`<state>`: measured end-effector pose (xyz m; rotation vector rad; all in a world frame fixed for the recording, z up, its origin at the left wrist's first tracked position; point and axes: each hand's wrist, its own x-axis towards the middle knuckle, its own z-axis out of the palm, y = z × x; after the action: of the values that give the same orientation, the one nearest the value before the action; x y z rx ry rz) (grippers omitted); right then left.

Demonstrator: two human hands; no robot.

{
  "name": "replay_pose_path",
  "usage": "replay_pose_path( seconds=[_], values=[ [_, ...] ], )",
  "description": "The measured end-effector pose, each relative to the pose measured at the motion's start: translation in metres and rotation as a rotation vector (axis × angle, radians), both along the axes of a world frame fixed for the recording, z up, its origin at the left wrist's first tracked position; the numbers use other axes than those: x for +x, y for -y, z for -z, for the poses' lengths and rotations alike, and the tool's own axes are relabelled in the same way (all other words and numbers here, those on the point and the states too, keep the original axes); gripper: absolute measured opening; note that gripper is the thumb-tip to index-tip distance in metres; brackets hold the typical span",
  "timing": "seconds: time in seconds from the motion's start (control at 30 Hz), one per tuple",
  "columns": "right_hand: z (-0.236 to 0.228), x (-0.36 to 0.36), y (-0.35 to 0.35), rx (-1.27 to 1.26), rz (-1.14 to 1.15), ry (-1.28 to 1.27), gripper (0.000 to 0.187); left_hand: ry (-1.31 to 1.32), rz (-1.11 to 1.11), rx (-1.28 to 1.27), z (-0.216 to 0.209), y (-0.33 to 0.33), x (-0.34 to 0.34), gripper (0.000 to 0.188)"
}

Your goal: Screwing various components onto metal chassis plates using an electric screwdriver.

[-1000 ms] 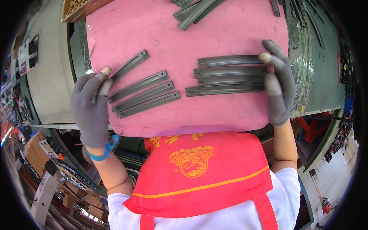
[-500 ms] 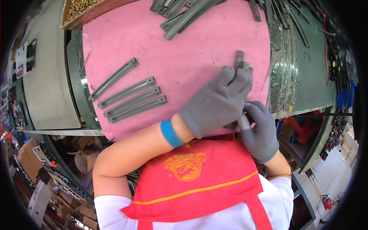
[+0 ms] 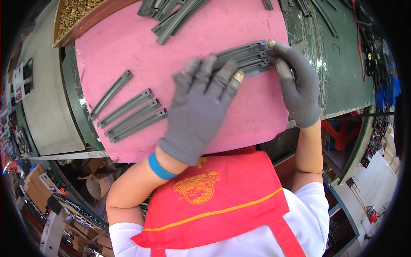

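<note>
Both hands wear grey gloves over a pink work mat (image 3: 128, 47). My left hand (image 3: 199, 103) reaches across to the right, its fingers spread flat on the left end of a stack of long dark grey metal strips (image 3: 248, 55). My right hand (image 3: 295, 83) presses thumb and fingers against the stack's right end. Several more grey strips (image 3: 130, 113) lie loose in a row on the mat's left side, away from both hands.
Another pile of grey strips (image 3: 171, 15) lies at the mat's far edge. A wooden tray of small brass-coloured parts (image 3: 75, 13) sits at the top left. To the right is a green bench (image 3: 342, 64) with dark strips under plastic film.
My left hand crossed from the left strips to the right stack. The two hands have moved up the mat, and the stack now lies gathered between them.
</note>
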<state>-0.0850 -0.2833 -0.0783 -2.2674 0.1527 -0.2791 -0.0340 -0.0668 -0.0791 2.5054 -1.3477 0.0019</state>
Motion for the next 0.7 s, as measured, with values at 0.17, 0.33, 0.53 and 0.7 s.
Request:
replay_pose_path(
  seconds=[0.17, 0.33, 0.53, 0.7],
  values=[
    [-0.011, 0.0, 0.0, 0.286, 0.163, -0.26, 0.028, 0.007, 0.047, 0.002, 0.004, -0.014, -0.003, 0.04],
    [-0.006, 0.027, 0.012, -0.258, -0.119, -0.008, 0.023, -0.004, 0.029, 0.044, -0.001, -0.013, -0.018, 0.039],
    [-0.003, 0.031, 0.012, -0.338, -0.191, -0.037, 0.021, -0.069, 0.053, 0.014, 0.005, -0.018, -0.026, 0.036],
    [0.011, 0.048, 0.01, -0.422, -0.093, 0.116, 0.021, 0.014, 0.051, -0.07, 0.006, -0.018, -0.021, 0.033]
  ],
)
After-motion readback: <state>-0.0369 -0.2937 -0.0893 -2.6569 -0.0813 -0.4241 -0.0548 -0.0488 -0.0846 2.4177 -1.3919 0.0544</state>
